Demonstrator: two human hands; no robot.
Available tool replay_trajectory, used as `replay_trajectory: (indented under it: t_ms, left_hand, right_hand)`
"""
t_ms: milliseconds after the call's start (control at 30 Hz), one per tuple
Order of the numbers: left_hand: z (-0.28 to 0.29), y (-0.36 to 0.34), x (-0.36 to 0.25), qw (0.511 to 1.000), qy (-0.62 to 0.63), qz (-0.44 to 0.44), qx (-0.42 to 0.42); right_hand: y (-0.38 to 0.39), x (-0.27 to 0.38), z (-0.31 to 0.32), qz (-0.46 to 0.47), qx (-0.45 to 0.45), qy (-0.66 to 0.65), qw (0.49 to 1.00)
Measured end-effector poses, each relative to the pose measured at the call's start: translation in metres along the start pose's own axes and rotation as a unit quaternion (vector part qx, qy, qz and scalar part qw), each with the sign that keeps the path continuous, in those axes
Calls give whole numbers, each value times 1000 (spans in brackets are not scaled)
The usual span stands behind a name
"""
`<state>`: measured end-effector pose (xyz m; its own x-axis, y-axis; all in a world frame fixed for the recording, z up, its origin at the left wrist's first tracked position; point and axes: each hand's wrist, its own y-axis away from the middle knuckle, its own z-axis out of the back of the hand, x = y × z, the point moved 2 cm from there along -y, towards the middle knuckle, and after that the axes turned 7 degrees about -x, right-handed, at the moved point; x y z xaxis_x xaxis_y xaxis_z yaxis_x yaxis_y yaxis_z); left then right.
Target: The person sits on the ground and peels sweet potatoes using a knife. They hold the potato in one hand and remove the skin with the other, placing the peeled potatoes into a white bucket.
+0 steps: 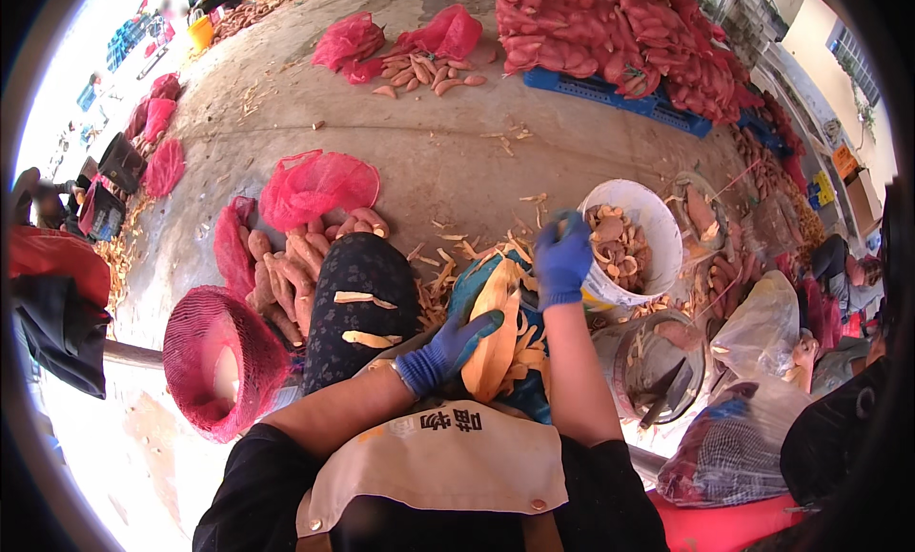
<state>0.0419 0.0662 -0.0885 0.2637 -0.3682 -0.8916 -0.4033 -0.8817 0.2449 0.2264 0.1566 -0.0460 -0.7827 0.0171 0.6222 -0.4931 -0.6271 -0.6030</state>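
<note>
My left hand (456, 344), in a blue glove, is closed on a long, pale orange peeled sweet potato (490, 335) over my lap. My right hand (560, 264), also gloved, is raised at the potato's upper right, beside a white bucket (667, 242) holding cut pieces and peel; its fingers are closed, and what they hold is too unclear to name. Loose peel strips (530, 357) lie in my lap, and two more rest on my dark patterned left leg (348, 276).
Unpeeled sweet potatoes (295, 276), pink mesh bags (315, 185) and a mesh-lined bucket (229, 361) are left; a grey bucket (691, 390) with a blade and plastic bags (753, 333) are right. Stacked sacks (610, 37) sit on blue pallets behind. Other people (848, 276) work at both sides.
</note>
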Motion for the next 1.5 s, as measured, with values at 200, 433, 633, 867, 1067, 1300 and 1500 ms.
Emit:
replay_trajectory:
  t_ms: [200,433,633,867,1067,1300,1500]
  left_hand:
    - [-8,16,-19,996,80,31,38]
    - [17,22,-48,983,175,4,53]
    - [24,63,-83,991,90,-2,101]
    - [47,73,-111,883,-442,-93,128]
    - [37,42,-40,921,-346,-11,179]
    - [37,32,-7,980,-38,130,143]
    - [-6,36,-28,965,125,210,95]
  right_hand:
    - [-35,-71,1,-86,-97,-103,986]
    - [26,-115,16,-309,-30,-356,881]
    - [50,-91,44,-355,17,-372,857]
    - [56,-58,51,-350,45,-367,860]
    - [59,-25,54,-317,73,-392,860]
    - [60,3,74,-278,111,-406,863]
    - [73,36,88,-128,123,-246,953]
